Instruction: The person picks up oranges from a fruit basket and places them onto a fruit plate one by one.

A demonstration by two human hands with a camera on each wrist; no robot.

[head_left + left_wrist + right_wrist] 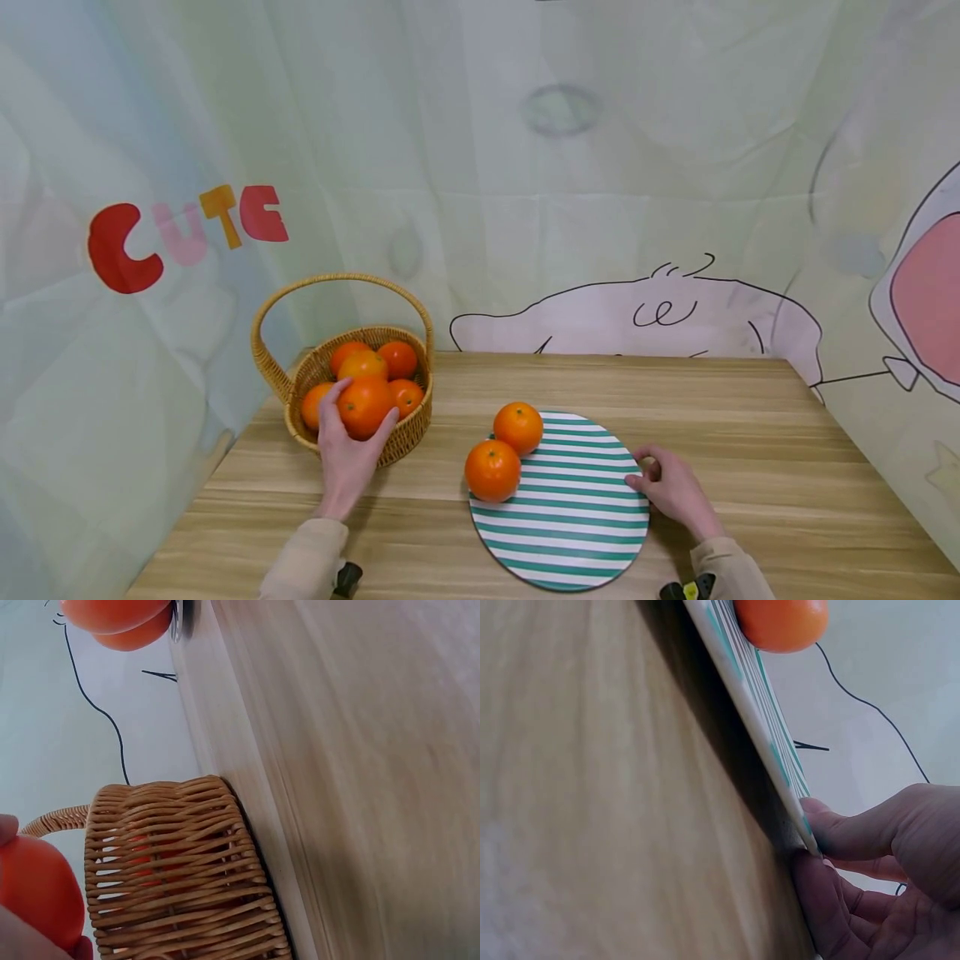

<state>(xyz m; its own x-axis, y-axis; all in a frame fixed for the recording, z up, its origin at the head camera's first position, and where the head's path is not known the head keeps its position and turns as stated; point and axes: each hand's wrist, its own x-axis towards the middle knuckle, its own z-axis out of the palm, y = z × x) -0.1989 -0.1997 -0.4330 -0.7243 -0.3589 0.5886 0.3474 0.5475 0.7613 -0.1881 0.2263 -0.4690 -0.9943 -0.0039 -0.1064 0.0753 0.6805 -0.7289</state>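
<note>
My left hand [348, 457] grips an orange [365, 407] at the front of a wicker basket [408, 440], thumb on one side and fingers on the other. Several more oranges [363, 364] lie inside the basket. In the left wrist view the held orange [39, 889] appears at the basket's rim. A round board [570, 525] with green and white stripes lies on the table, bearing two oranges [492, 471] on its left side. With thumb and fingers, my right hand [677, 492] pinches the board's right edge; the right wrist view shows the thumb above and a finger beneath.
The basket's tall arched handle [352, 277] rises behind and above the oranges. Under everything is a wood-grain table [750, 433]. A printed cloth backdrop [480, 167] hangs along the table's back and sides.
</note>
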